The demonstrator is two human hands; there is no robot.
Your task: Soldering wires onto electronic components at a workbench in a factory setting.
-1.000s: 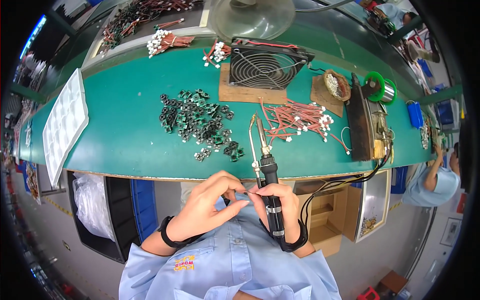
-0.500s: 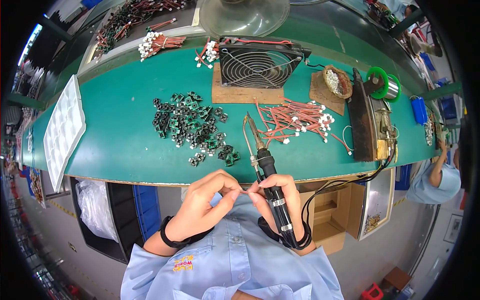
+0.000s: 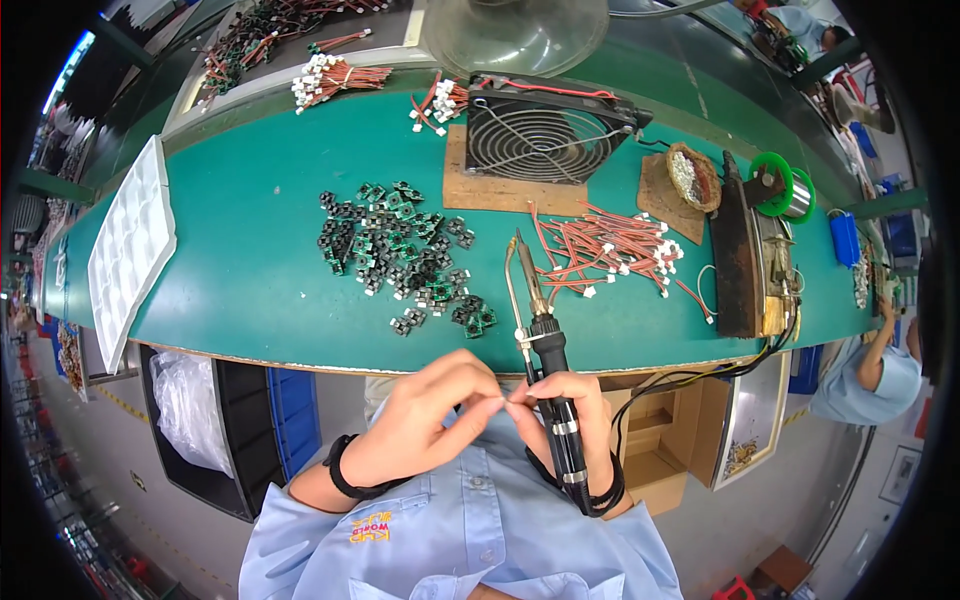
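In front of my chest, just off the bench's near edge, my left hand (image 3: 435, 415) is closed in a pinch. Its fingertips meet those of my right hand (image 3: 580, 405) around a thin wire that barely shows between them. My right hand also grips a black soldering iron (image 3: 567, 440), its tip pointing up and away over the bench, with a thin bent metal tube alongside. Beyond the iron's tip lies a loose heap of red wires with white connectors (image 3: 610, 245). Left of it spreads a pile of small black and green circuit parts (image 3: 395, 245).
A black fan (image 3: 545, 135) stands on a wooden board behind the piles. To the right are a round bowl (image 3: 692, 180), an iron stand (image 3: 740, 260) and a green solder spool (image 3: 780, 190). A white moulded tray (image 3: 130, 250) leans at the left. Cables trail right from the iron.
The view has shifted, so the bench things appear farther right. My hands are still together, fingertips now closer, hiding most of the red wire that showed between them. The iron stays in my right hand.
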